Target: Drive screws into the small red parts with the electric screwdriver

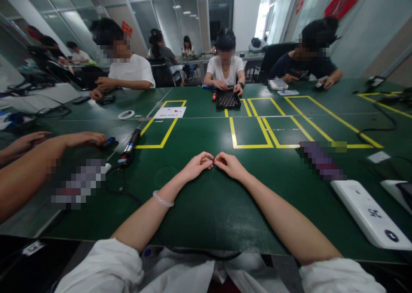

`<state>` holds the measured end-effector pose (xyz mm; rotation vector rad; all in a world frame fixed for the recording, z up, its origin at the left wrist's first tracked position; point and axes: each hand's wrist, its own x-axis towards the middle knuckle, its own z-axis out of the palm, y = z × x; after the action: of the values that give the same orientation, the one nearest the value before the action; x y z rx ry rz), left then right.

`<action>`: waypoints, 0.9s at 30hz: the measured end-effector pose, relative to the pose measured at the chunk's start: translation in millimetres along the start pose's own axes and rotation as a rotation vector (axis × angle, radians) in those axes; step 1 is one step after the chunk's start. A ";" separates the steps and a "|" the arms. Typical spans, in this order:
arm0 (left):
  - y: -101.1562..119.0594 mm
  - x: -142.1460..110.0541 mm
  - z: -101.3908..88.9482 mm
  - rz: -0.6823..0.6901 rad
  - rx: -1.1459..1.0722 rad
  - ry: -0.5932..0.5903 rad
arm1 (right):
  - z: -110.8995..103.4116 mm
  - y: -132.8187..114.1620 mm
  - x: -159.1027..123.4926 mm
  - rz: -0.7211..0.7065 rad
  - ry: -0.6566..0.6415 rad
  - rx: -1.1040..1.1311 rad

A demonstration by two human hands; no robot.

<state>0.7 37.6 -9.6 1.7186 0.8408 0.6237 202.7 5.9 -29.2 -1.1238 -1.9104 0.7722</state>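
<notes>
Head view, looking forward and down: pinched between the closed fingertips of the left hand (202,164) and those of the right hand (230,164), a tiny red-and-silver piece (214,160), mostly hidden by the grip. Cannot tell whether single or in two parts. Likely to slip if squeezed off-centre, judging by how little shows between the fingertips; liable to spring loose if pulled or twisted too abruptly. Once dropped, could bounce or roll across the smooth, glossy dark green tabletop (206,207), well away from both hands, or off the side nearest the body. Also worth watching: behind the hands, a thick black cable (189,252), apt to drag if caught. Beyond the hands, long rectangles of yellow tape (254,146) and a shallow black tray of small parts (228,106), under the hands of a person in a white top (238,67). Left of the left hand, a dark-and-silver cylindrical tool (130,142), then a co-worker's bare arm (64,149). Right of the right hand, a rounded white plastic device (357,200). Far beyond, tall glass partitions (154,9) and more people seated at work.
</notes>
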 end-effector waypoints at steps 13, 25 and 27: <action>-2.3 0.6 2.7 0.027 0.074 0.054 | -0.9 2.4 -0.3 0.014 -0.012 0.085; -3.7 0.1 3.9 0.069 0.066 0.068 | -0.5 0.6 0.9 -0.002 -0.016 0.080; -4.0 0.1 4.1 0.065 0.071 0.073 | -0.5 1.7 1.2 0.005 -0.026 0.100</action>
<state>3.0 35.9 -14.6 1.8022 0.8702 0.7109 203.5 7.7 -30.0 -1.0630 -1.8695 0.8791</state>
